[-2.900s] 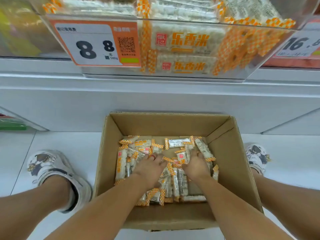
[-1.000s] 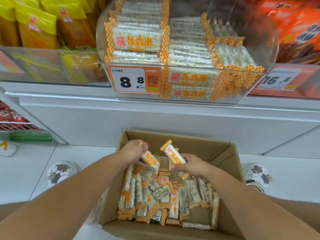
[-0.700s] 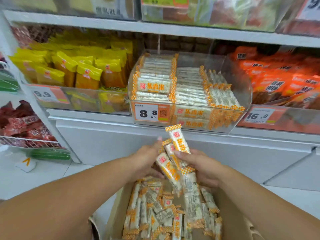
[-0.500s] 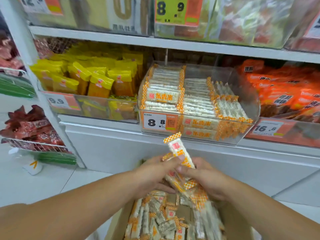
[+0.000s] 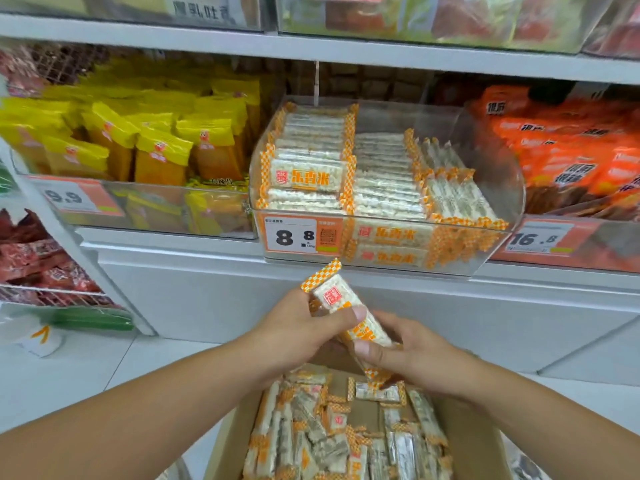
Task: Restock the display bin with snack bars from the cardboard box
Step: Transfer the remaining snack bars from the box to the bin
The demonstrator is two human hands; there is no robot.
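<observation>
Both hands hold a small bunch of snack bars (image 5: 341, 299), white wrappers with orange checkered ends, above the cardboard box (image 5: 474, 455). My left hand (image 5: 301, 327) grips the bunch from the left, thumb across the top bar. My right hand (image 5: 412, 355) grips its lower end from the right. Several loose bars (image 5: 332, 438) lie in the box below. The clear display bin (image 5: 498, 237) stands on the shelf ahead and above the hands, holding rows of the same bars, with an 8.8 price tag (image 5: 298, 235) on its front.
Yellow snack bags (image 5: 149, 147) fill the bin to the left, orange packs (image 5: 568, 150) the bin to the right. A white shelf ledge (image 5: 207, 247) runs under the bins. Red packets (image 5: 34, 258) sit in a wire rack at far left. White tiled floor surrounds the box.
Both hands went from digging in the box to lifting a bunch of bars up and together. My view tilted up from the box to the shelf and bin.
</observation>
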